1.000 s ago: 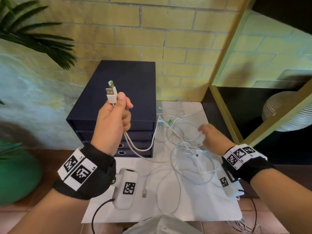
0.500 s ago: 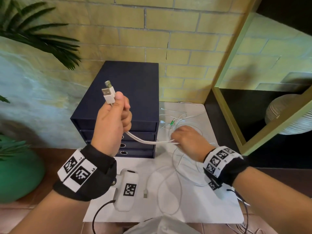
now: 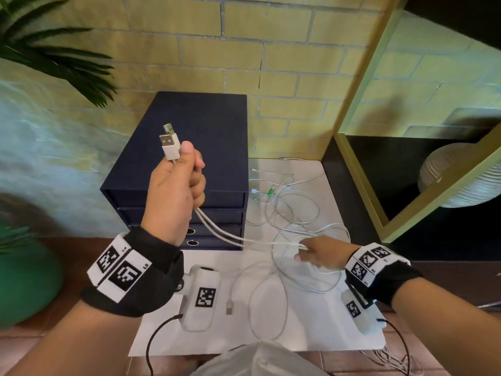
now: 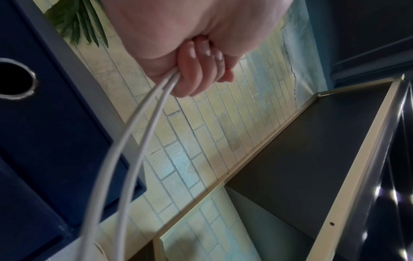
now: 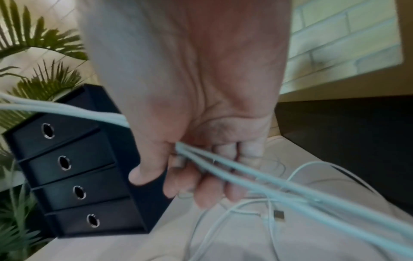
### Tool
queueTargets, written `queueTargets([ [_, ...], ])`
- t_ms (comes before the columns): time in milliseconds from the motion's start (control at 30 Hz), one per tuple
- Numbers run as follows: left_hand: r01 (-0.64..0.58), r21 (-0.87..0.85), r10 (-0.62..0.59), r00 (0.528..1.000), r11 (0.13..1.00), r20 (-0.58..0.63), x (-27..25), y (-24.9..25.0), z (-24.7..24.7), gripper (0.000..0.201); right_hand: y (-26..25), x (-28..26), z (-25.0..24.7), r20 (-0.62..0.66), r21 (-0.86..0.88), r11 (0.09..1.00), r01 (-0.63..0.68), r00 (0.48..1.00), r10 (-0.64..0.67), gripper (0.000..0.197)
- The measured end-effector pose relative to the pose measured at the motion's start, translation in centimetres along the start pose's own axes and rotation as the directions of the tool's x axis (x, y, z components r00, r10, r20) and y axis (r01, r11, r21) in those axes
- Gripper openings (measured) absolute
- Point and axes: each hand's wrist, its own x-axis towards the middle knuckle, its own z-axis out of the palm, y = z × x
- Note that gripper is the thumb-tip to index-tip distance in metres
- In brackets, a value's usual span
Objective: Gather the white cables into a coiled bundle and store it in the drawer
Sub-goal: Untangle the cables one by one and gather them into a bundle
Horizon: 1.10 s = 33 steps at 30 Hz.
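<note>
My left hand [image 3: 176, 191] is raised in front of the dark blue drawer unit [image 3: 195, 147] and grips two white cables just below their USB plugs [image 3: 169, 143]. The same two cables [image 4: 134, 137] leave the bottom of my fist in the left wrist view. They stretch right and down to my right hand [image 3: 317, 253], whose curled fingers [image 5: 201, 183] hold them with the strands [image 5: 245, 174] running through. More white cables [image 3: 292, 210] lie tangled on the white mat [image 3: 311, 329]. All drawers [image 5: 67, 176] look closed.
A loose USB plug [image 3: 230, 308] and a cable loop [image 3: 268, 299] lie on the mat near me. A yellow-framed shelf [image 3: 360, 185] with a ribbed white vase [image 3: 458, 175] stands right. A green pot [image 3: 24, 280] and palm leaves [image 3: 54, 58] are left. Brick wall behind.
My right hand came in from the tangle, took hold of the two cables near the drawers, and has slid along them to the right and toward me. My left hand stayed raised.
</note>
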Motion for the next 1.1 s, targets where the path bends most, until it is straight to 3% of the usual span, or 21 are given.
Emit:
queueTargets([
  [100, 0.059, 0.071, -0.06, 0.998, 0.996, 0.004, -0.1, -0.4, -0.5, 0.034, -0.5, -0.1, 1.2, 0.107, 0.055, 0.997, 0.045, 0.993, -0.051, 0.046],
  [200, 0.127, 0.116, -0.133, 0.99, 0.985, 0.051, -0.6, -1.1, -0.9, 0.034, -1.2, 0.7, 2.0, 0.064, 0.443, 0.896, 0.028, 0.996, -0.063, 0.066],
  [267, 0.17, 0.146, -0.186, 0.978, 0.974, 0.097, -1.1, -1.7, -1.2, 0.034, -1.7, 1.4, 2.5, 0.016, 0.609, 0.793, -0.009, 1.0, 0.0, 0.063],
  [300, 0.189, 0.166, -0.209, 0.971, 0.968, 0.116, -1.3, -2.1, -1.3, 0.034, -1.8, 1.9, 2.9, 0.0, 0.611, 0.791, -0.023, 1.0, 0.028, 0.056],
  [400, 0.238, 0.216, -0.272, 0.951, 0.947, 0.145, -1.9, -3.3, -1.6, 0.033, -2.0, 3.5, 4.3, -0.013, 0.32, 0.947, -0.008, 1.0, 0.013, 0.031],
  [467, 0.273, 0.239, -0.312, 0.938, 0.932, 0.148, -2.3, -4.1, -1.8, 0.033, -2.2, 4.6, 5.2, -0.031, 0.065, 0.997, 0.045, 0.999, -0.043, 0.03],
  [533, 0.31, 0.254, -0.351, 0.926, 0.916, 0.139, -2.7, -4.9, -1.9, 0.033, -2.8, 5.4, 6.1, -0.051, -0.075, 0.992, 0.1, 0.993, -0.104, 0.036],
  [733, 0.393, 0.274, -0.433, 0.896, 0.878, 0.1, -3.5, -6.8, -2.3, 0.033, -4.2, 8.1, 8.8, -0.013, -0.203, 0.964, 0.173, 0.984, -0.179, 0.052],
  [833, 0.419, 0.277, -0.454, 0.888, 0.865, 0.075, -3.7, -7.5, -2.5, 0.034, -5.0, 9.3, 9.6, 0.021, -0.259, 0.956, 0.138, 0.99, -0.138, 0.047],
  [967, 0.431, 0.297, -0.471, 0.879, 0.852, 0.075, -3.6, -7.7, -2.9, 0.034, -5.4, 10.2, 10.4, -0.008, -0.269, 0.96, 0.082, 0.996, -0.087, 0.024],
  [1100, 0.436, 0.316, -0.478, 0.876, 0.843, 0.068, -3.5, -7.9, -3.2, 0.034, -5.5, 10.6, 10.7, 0.024, -0.372, 0.924, 0.093, 0.996, -0.09, 0.025],
])
